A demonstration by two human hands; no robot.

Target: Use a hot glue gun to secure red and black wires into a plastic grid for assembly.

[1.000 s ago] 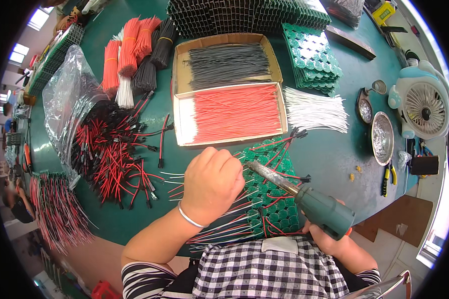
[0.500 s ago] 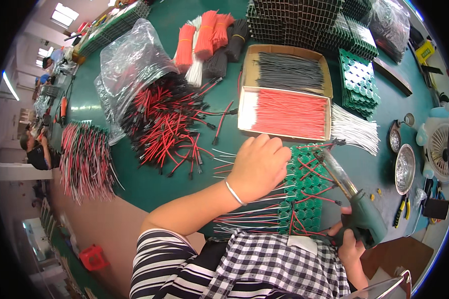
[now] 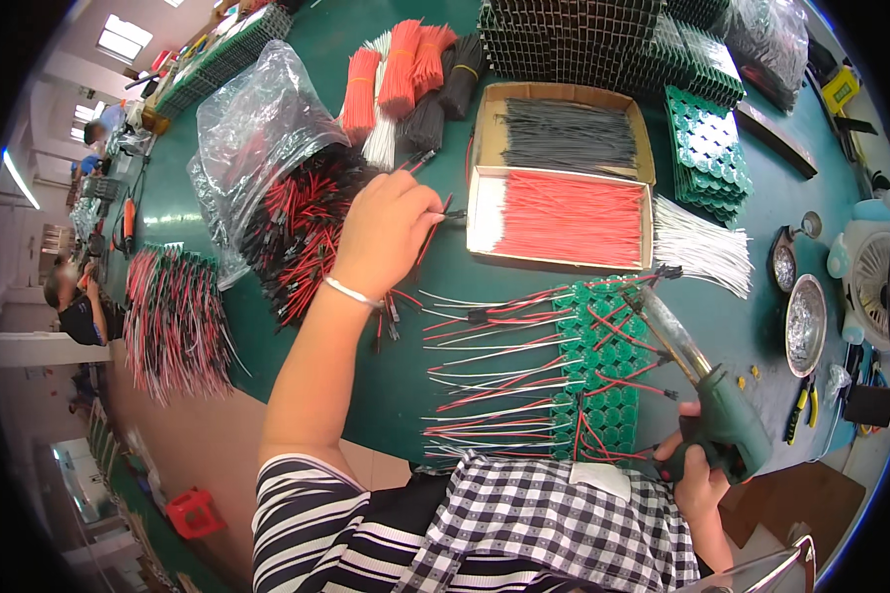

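Note:
My left hand (image 3: 388, 235) is over the right edge of a pile of red-and-black wire leads (image 3: 311, 222) with dark connectors. Its fingers are curled together on a single wire lead (image 3: 452, 214), though the knuckles hide most of the contact. In my right hand (image 3: 697, 474) is a dark green soldering gun (image 3: 727, 425), its metal barrel slanting up and left to the board panel. That panel of round green circuit boards (image 3: 603, 381) lies before me, with red and white wires (image 3: 494, 376) reaching out to its left. Several red leads with black connectors lie across the panel.
Beyond the panel stand a tray of red wires (image 3: 574, 217) and a box of black wires (image 3: 569, 133). White wires (image 3: 702, 247), a metal bowl (image 3: 806, 326), pliers (image 3: 801, 410) and a fan (image 3: 870, 272) are on the right. A clear plastic bag (image 3: 262, 128) partly covers the lead pile.
My left hand has moved from above the board panel, left and away from me, to the lead pile, uncovering the wires beside the panel. The right hand and soldering gun have barely moved.

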